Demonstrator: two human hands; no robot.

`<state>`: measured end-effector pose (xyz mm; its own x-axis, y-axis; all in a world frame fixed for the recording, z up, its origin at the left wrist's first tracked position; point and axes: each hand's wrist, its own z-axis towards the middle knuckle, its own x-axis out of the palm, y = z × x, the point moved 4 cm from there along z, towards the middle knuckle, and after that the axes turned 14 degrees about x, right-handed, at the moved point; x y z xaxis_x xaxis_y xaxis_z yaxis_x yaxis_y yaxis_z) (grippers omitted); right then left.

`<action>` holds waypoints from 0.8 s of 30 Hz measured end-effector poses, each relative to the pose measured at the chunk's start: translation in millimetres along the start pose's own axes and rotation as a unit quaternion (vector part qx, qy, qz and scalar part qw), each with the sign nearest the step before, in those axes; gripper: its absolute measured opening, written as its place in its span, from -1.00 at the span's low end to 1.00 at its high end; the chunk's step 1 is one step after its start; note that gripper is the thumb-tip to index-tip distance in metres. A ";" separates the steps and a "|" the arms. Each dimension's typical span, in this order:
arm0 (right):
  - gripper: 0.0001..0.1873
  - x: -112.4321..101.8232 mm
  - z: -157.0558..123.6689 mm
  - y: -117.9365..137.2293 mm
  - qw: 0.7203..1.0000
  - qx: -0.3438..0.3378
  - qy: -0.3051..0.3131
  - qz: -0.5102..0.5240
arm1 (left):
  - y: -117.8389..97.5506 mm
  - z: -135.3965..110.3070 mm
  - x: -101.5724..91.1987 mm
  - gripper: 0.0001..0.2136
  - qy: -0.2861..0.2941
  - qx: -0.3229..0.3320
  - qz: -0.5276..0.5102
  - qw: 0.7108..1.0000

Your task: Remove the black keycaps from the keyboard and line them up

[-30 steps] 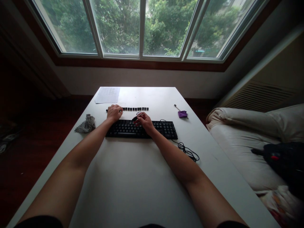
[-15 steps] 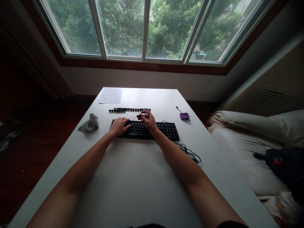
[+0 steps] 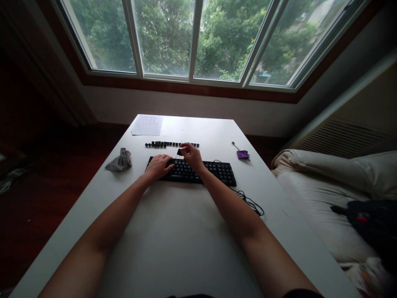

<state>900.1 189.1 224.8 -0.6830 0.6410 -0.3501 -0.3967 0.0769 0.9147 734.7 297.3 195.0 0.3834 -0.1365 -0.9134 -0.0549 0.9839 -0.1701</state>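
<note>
A black keyboard (image 3: 214, 172) lies across the white table. My left hand (image 3: 159, 166) rests flat over its left end, fingers stretched out and thumb apart on the keys. Above the middle keys, the fingers of my right hand (image 3: 192, 156) are closed on a small keycap puller (image 3: 179, 152) with a black part and thin wire prongs. The prongs point down at the keys; whether they touch a key I cannot tell. Behind the keyboard runs a row of loose black keycaps (image 3: 159, 144), partly covered by my right hand.
A crumpled grey cloth (image 3: 120, 161) sits to the left. Printed paper (image 3: 147, 125) lies at the far left corner. On the right are a purple item with a stick (image 3: 242, 154) and the coiled cable (image 3: 251, 203). A sofa (image 3: 316, 186) stands beside the table.
My right hand has turned the puller from lying nearly sideways to prongs down over the keys. My left hand stays on the keyboard. The whole view has shifted slightly.
</note>
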 end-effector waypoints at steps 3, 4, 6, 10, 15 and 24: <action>-0.81 6.2 11.4 0.0 0.999 0.010 0.010 -0.045 | 1.0 -0.3 0.3 -0.65 -0.004 0.003 0.002 1.000; -0.82 8.7 15.0 -0.4 0.998 0.014 0.020 -0.056 | 1.0 -0.5 0.3 -0.65 -0.006 0.005 0.002 1.000; -0.85 13.3 20.6 -0.4 0.996 0.021 0.040 -0.076 | 0.9 -1.0 0.0 -0.66 -0.009 0.009 0.002 1.000; -0.89 17.7 22.5 6.5 0.987 0.024 0.079 -0.135 | 0.3 -1.4 -0.9 -0.66 -0.008 0.012 0.004 1.000; -0.91 12.0 4.9 23.9 0.974 -0.033 0.082 -0.209 | -0.7 -1.2 -2.4 -0.65 -0.003 0.008 0.004 1.000; -0.86 -8.5 -13.8 -13.9 0.998 0.025 0.044 -0.048 | -0.8 0.0 -1.4 -0.64 0.001 0.004 0.005 1.000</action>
<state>903.0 172.1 212.3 -0.6950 0.5597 -0.4514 -0.4340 0.1740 0.8840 734.2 296.7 196.4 0.3814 -0.1268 -0.9157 -0.0523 0.9860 -0.1583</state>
